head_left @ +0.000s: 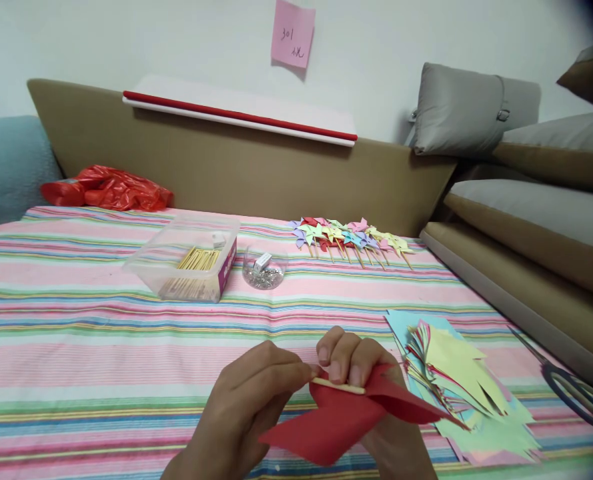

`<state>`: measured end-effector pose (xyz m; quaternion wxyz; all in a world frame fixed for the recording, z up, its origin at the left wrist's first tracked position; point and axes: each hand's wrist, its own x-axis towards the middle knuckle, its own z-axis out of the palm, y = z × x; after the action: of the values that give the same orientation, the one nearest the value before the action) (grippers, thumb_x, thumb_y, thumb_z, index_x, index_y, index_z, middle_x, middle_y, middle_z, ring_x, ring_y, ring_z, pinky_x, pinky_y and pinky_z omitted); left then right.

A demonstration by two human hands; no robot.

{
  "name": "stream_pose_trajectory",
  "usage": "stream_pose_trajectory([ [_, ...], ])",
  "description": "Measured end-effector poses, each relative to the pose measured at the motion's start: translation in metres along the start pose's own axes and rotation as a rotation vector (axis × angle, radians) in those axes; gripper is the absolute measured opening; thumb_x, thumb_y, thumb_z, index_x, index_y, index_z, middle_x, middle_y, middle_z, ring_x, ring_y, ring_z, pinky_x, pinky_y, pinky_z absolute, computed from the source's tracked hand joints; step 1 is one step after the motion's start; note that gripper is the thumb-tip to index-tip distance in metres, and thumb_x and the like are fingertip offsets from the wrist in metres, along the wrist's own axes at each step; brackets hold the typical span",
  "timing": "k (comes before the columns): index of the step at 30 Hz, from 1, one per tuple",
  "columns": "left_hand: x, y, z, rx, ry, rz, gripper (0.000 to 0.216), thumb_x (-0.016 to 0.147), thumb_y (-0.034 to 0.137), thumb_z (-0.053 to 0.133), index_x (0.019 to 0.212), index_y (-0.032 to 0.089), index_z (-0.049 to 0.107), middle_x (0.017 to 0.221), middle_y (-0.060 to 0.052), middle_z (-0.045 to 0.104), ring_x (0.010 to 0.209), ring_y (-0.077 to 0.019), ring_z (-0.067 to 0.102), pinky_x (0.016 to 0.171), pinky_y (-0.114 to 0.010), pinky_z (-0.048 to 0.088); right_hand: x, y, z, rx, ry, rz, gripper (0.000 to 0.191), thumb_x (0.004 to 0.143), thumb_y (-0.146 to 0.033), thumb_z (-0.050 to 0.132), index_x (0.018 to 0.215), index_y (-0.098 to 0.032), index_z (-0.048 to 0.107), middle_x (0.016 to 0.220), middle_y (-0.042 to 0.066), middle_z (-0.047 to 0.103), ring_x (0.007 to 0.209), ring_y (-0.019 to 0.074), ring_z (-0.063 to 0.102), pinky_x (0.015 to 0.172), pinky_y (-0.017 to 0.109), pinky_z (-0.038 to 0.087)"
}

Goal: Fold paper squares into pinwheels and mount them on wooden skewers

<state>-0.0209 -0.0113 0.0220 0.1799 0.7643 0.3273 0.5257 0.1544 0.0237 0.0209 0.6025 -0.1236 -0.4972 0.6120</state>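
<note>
A red paper pinwheel [331,427] is held up in front of me, its folded blades spread out. Against it lies a short pale wooden stick [343,387]. Curled over the stick and the paper, the fingers of my right hand [359,360] grip both together. My left hand [256,383] is closed in a pinch at the stick's left end; its fingertips hide what exactly lies between them. To the right of my hands sits a pile of cut coloured paper sheets [463,367] with slits in them.
A clear plastic box [151,257] holds wooden sticks [199,260]. Beside it, a round clear dish [265,279] contains small metal pins and a white block. Finished pinwheels [353,237] lie farther back. Scissors [566,387] rest at right near stacked cushions [536,213]. A red plastic bag [111,189] is back left.
</note>
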Motion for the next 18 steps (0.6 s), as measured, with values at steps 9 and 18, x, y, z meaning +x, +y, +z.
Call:
stream_pose_trajectory([
  [9,-0.005,-0.009,0.000,0.096,-0.006,0.185,0.042,0.089,-0.005,0.053,0.123,0.017,0.061,0.098,-0.008,0.069,0.082,-0.0158,0.063,0.070,-0.026,0.051,0.001,0.010,-0.002,0.042,0.003,-0.049,0.009,0.086,-0.035,0.075,0.076,-0.034,0.074,0.068,0.000,0.070,0.076,0.0188,0.058,0.067,0.031,0.048],
  [18,0.004,-0.006,0.009,0.031,0.005,-0.113,0.026,0.094,0.010,0.049,0.107,0.025,0.065,0.083,-0.002,0.069,0.069,-0.0148,0.067,0.061,-0.022,0.052,0.008,0.013,0.004,0.102,0.173,0.165,0.015,0.077,-0.034,0.084,0.079,-0.027,0.071,0.075,-0.003,0.065,0.069,0.0126,0.058,0.067,0.026,0.049],
])
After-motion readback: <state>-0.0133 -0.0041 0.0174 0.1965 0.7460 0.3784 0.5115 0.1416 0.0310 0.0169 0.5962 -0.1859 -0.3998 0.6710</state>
